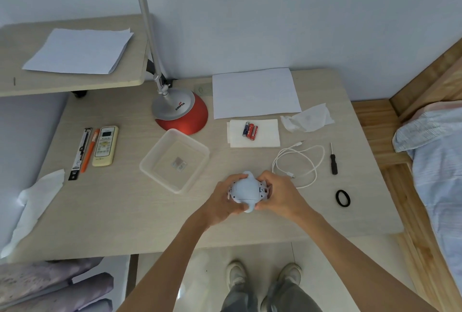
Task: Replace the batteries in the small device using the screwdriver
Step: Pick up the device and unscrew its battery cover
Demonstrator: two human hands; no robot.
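Observation:
A small pale-blue rounded device (246, 190) is held just above the table's near middle. My left hand (222, 203) grips its left side and my right hand (280, 195) grips its right side, where an opening shows. Three batteries (250, 131), one blue and two red, lie side by side on a white tissue (265, 134) farther back. A black-handled screwdriver (333, 160) lies on the table to the right, untouched. My fingers hide the device's edges.
A clear plastic tray (152, 161) with small pieces inside sits left of the device. A white cable (297, 161), a black hair tie (342, 198), a red-based lamp (181, 111), paper sheets (255, 93), a remote (105, 146) and pens (85, 151) lie around.

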